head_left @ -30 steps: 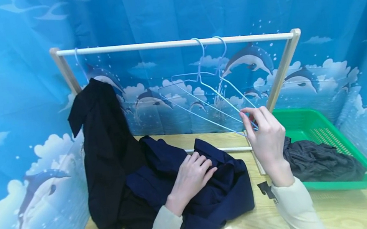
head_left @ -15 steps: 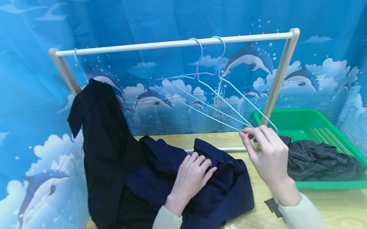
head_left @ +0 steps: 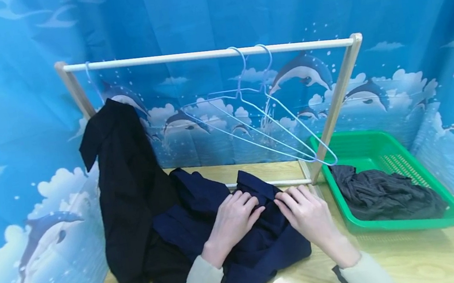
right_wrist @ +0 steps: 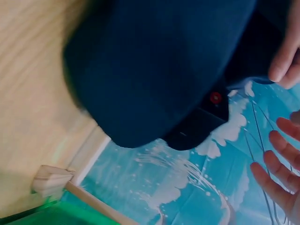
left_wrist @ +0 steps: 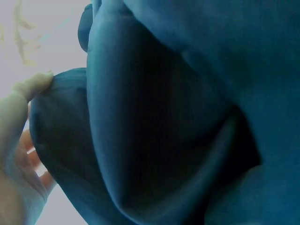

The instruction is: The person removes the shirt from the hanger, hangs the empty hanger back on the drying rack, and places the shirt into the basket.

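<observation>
Head view shows both hands on the navy garment (head_left: 239,235), which lies crumpled on the counter (head_left: 419,259) in front of the wooden rack (head_left: 207,54), partly over a black garment (head_left: 130,192) that hangs from the rack's left end. The left hand (head_left: 231,222) rests on the cloth with its fingers bent into a fold, seemingly gripping it; the right hand (head_left: 305,212) lies just beside it, fingers (head_left: 290,197) curled onto the same bunched edge near the collar. Working this well likely calls for finding the neckline, spreading the hands apart along it, and lifting the cloth free of the black one before reaching for a wire hanger (head_left: 259,127). To the right, a green basket (head_left: 382,145) holds one crumpled dark grey garment (head_left: 385,197); nothing else shows inside it.
</observation>
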The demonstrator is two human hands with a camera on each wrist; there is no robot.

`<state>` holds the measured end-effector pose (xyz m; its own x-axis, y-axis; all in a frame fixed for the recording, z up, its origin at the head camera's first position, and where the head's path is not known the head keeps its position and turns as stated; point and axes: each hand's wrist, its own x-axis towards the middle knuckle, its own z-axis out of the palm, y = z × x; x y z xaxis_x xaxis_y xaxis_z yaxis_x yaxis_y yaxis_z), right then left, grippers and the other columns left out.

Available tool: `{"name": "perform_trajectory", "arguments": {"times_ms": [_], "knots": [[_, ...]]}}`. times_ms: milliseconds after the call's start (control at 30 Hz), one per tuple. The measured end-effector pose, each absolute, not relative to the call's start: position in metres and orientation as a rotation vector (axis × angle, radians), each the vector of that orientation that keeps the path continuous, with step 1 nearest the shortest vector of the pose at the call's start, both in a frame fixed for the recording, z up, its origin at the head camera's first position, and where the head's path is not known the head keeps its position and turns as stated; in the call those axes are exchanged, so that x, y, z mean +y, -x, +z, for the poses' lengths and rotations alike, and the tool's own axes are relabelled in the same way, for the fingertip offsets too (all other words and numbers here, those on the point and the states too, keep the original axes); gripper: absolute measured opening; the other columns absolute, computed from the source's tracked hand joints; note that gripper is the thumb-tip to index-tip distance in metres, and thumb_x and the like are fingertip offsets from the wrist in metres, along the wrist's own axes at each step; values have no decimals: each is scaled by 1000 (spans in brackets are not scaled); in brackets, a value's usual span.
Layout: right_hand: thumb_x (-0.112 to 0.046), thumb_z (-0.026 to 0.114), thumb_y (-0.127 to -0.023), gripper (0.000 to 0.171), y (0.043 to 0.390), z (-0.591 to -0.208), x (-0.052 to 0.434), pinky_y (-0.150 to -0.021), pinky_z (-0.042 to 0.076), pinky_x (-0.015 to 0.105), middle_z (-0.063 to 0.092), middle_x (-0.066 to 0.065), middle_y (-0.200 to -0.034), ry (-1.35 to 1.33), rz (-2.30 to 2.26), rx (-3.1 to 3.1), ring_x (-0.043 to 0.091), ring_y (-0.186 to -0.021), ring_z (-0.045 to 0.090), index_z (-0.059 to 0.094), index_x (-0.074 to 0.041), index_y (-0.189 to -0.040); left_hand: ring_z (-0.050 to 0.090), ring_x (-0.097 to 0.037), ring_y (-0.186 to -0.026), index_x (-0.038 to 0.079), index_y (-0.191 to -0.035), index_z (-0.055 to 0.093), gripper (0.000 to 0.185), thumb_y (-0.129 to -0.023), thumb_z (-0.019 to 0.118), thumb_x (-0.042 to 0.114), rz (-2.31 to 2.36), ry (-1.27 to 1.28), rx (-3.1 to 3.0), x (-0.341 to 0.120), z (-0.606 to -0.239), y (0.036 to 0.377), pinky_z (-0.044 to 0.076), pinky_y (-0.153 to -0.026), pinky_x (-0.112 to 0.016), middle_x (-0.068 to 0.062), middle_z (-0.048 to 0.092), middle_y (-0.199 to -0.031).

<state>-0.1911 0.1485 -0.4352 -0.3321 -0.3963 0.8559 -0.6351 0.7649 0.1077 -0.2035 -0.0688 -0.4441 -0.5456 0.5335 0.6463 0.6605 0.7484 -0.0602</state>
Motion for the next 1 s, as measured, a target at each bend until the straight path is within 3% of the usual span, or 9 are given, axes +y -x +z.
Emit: {"name": "perform_trajectory", "arguments": {"times_ms": [100, 200, 367, 467, 600, 800, 900, 967, 1000], "knots": [[-31, 52, -106, 32, 194, -444, 150, -60, 54, 37, 67, 6, -89, -812, 253, -2021, 27, -80, 63, 75, -9, -99, 58, -15, -80, 18, -93, 72, 18, -96, 71, 36, -239, 896, -2288, -70, -444, 201, 48, -69, -27, 4, 65, -87], [-26, 60, -100, 24, 195, -449, 150, -68, 55, 38, 68, 8, -100, -851, 234, -2110, 28, -88, 64, 73, -9, -112, 58, -14, -80, 18, -94, 72, 18, -96, 71, 36, -221, 904, -2301, -70, -445, 198, 48, -70, -26, 4, 66, -89], [-23, 75, -89, 43, 198, -455, 147, -79, 56, 41, 64, 12, -123, -916, 163, -2250, 31, -105, 63, 67, -15, -131, 58, -12, -82, 19, -96, 72, 19, -98, 69, 37, -200, 940, -2328, -70, -447, 192, 48, -70, -25, 5, 66, -91], [-25, 78, -88, 36, 201, -459, 145, -83, 55, 44, 62, 12, -128, -964, 130, -2267, 32, -109, 62, 71, -19, -122, 60, -11, -83, 20, -96, 73, 18, -98, 69, 37, -203, 963, -2336, -71, -448, 190, 47, -70, -24, 6, 66, -92], [-23, 80, -84, 17, 203, -464, 143, -82, 54, 43, 65, 10, -122, -1028, 147, -2228, 29, -107, 61, 77, -21, -101, 60, -10, -82, 21, -94, 73, 18, -97, 69, 39, -205, 999, -2356, -75, -449, 189, 46, -69, -24, 8, 67, -90], [-20, 84, -80, 9, 202, -469, 145, -79, 52, 41, 67, 5, -113, -1092, 150, -2193, 26, -103, 60, 77, -21, -87, 58, -10, -79, 24, -91, 72, 26, -97, 64, 47, -247, 965, -2394, -90, -445, 193, 46, -69, -26, 10, 66, -86], [-21, 84, -78, 8, 201, -473, 150, -78, 51, 41, 68, 4, -110, -1098, 157, -2195, 26, -101, 60, 77, -21, -82, 59, -13, -82, 21, -96, 74, 19, -101, 63, 37, -234, 851, -2431, -103, -440, 200, 47, -71, -28, 7, 69, -91], [-21, 85, -76, 9, 200, -477, 154, -77, 51, 41, 69, 3, -109, -1100, 161, -2200, 27, -100, 60, 77, -22, -80, 60, -17, -89, 19, -105, 75, 10, -100, 67, 20, -219, 762, -2479, -114, -435, 205, 50, -76, -31, 4, 70, -98], [-20, 86, -75, 10, 199, -478, 156, -76, 50, 41, 69, 3, -109, -1102, 162, -2205, 27, -100, 60, 77, -22, -79, 61, -19, -95, 18, -110, 74, 16, -97, 68, 11, -204, 723, -2507, -120, -433, 209, 51, -80, -34, 2, 71, -103]]}}
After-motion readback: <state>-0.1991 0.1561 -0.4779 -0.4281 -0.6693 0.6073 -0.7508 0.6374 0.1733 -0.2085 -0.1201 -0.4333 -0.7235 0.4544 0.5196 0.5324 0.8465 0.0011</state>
